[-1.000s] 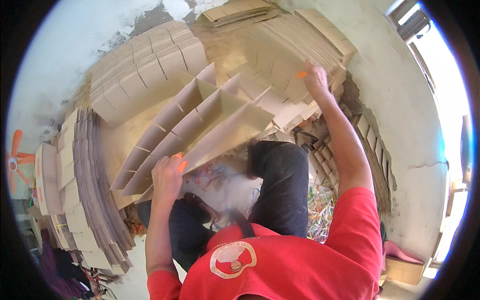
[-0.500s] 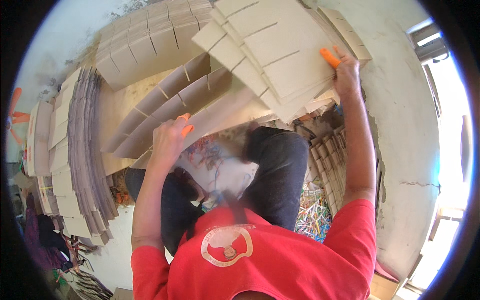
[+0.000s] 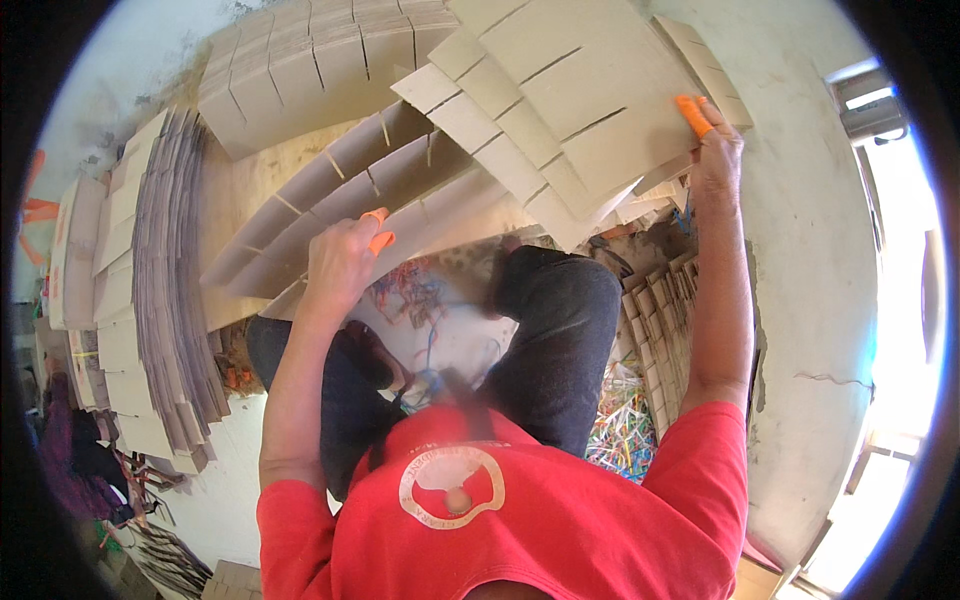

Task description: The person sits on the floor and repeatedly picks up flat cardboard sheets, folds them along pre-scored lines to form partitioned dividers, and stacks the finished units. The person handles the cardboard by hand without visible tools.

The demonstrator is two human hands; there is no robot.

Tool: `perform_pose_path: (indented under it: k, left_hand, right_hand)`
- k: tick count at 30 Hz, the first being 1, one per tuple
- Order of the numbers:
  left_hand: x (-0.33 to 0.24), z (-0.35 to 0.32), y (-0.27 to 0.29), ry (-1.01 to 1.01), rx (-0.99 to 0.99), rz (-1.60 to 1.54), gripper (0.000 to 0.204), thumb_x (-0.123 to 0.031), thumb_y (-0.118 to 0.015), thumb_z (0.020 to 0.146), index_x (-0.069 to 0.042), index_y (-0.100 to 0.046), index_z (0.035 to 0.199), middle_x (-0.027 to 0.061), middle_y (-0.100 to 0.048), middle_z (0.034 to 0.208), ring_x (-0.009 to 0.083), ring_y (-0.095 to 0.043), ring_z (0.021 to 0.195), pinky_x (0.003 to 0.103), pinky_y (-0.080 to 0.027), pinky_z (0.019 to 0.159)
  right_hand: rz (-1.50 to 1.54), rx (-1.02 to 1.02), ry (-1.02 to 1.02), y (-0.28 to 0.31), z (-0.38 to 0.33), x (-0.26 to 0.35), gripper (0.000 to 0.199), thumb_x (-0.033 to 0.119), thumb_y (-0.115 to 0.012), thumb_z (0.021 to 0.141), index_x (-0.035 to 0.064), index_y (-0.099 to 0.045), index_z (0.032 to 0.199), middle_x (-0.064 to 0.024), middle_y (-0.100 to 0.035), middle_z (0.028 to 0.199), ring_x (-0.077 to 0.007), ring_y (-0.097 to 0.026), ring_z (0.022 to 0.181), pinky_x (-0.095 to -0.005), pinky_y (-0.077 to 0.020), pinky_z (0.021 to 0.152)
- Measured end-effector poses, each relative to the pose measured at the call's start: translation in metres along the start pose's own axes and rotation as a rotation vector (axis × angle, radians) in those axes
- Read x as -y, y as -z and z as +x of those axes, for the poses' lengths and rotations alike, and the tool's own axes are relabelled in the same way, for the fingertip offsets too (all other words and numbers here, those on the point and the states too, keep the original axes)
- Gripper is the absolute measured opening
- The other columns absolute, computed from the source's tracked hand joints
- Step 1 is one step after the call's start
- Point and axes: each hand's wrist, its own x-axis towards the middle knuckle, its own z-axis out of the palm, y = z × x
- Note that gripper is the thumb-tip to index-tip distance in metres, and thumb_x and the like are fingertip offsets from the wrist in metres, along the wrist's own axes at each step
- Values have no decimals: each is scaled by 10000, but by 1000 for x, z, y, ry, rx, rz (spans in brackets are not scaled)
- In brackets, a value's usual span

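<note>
My left hand (image 3: 342,262), with orange covers on its fingertips, is closed on the near edge of an upright slotted cardboard strip (image 3: 455,215). Behind that strip, two more cardboard strips (image 3: 350,195) stand on edge in rows, with slim crosspieces showing at their slots. My right hand (image 3: 715,150) grips the right edge of a slotted cardboard sheet (image 3: 610,85), one orange-covered finger on top; its thumb is hidden. This sheet lies over other slotted sheets (image 3: 480,125), fanned out beneath it. Their left corners overhang the standing strips.
A wooden board (image 3: 265,180) lies under the strips. Stacks of slotted cardboard stand at the back (image 3: 320,70) and left (image 3: 165,270). Coloured strap scraps (image 3: 625,420) litter the floor beside more cardboard pieces (image 3: 660,320). A wall (image 3: 800,250) rises at the right.
The view has shifted slightly. My right hand stays at the sheet's right edge, and the near corner of the sheets shows a wider gap. My left hand keeps its hold on the strip.
</note>
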Motion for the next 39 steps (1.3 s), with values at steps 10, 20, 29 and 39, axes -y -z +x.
perform_pose_path:
  k: [10,20,29,39]
  left_hand:
    - [-13,-3,12,84,33,-11,369,-271,-758,781,-62,-682,1076,146,-657,796,316,-647,724,420,-500,631]
    - [-6,-21,19,131,-88,-67,269,-209,-743,769,-79,-712,1002,129,-643,767,317,-633,726,422,-500,626]
    - [-8,-20,15,101,-94,-47,236,1,-632,694,-77,-699,906,128,-626,735,326,-616,703,437,-490,601]
    - [-7,-18,10,65,-98,-88,216,25,-604,669,-53,-670,859,124,-612,719,320,-610,712,437,-492,610]
  right_hand:
    - [-101,132,194,-16,-54,86,359,105,-662,903,-12,-605,1238,-28,-686,862,-44,-524,557,-180,-377,456]
    - [-274,644,430,-88,-137,86,498,70,-756,824,82,-614,1301,25,-667,767,-1,-450,470,-158,-352,433]
    - [-265,750,468,-103,-136,79,477,53,-716,845,84,-609,1310,32,-696,887,-9,-398,487,-170,-367,462]
    - [-320,962,757,-123,-129,37,386,39,-635,900,26,-600,1284,-85,-681,1165,-95,-640,784,-237,-519,711]
